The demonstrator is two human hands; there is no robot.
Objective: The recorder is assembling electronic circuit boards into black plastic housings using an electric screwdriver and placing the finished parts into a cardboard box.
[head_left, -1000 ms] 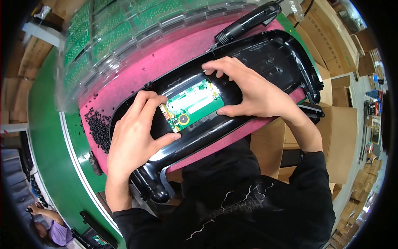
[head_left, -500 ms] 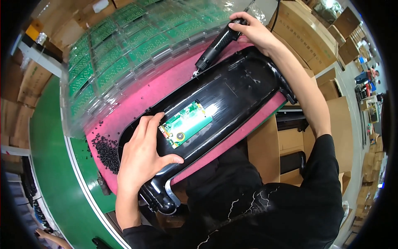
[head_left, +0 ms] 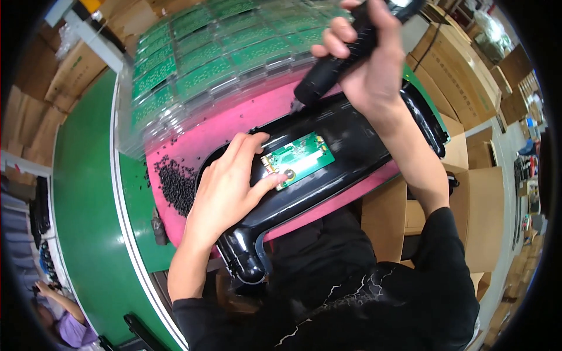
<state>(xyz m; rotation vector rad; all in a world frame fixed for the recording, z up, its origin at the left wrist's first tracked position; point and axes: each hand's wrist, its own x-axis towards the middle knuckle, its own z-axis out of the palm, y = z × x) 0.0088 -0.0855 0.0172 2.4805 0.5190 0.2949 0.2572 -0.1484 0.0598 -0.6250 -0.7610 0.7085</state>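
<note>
A long glossy black plastic housing (head_left: 345, 172) with curved ends lies on a pink mat (head_left: 219, 124). In its hollow sits a green circuit board (head_left: 307, 159). Fingers spread, my left hand (head_left: 225, 184) rests over the left part of the housing, its thumb at the board's lower left corner by a small round part. My right hand (head_left: 377, 79) is wrapped round a black electric screwdriver (head_left: 328, 75). The driver's tip points down at the housing's far edge; blur hides whether it touches.
A pile of small black screws (head_left: 177, 186) lies at the mat's left. Clear plastic trays (head_left: 216, 55) of green boards stand behind. Cardboard boxes (head_left: 459, 73) crowd the right, and an open carton (head_left: 483, 202) is beside me. Another person (head_left: 73, 322) is at far left.
My right hand and the screwdriver have risen toward the camera. The left thumb has shifted from the housing onto the board's corner. The whole view has shifted too.
</note>
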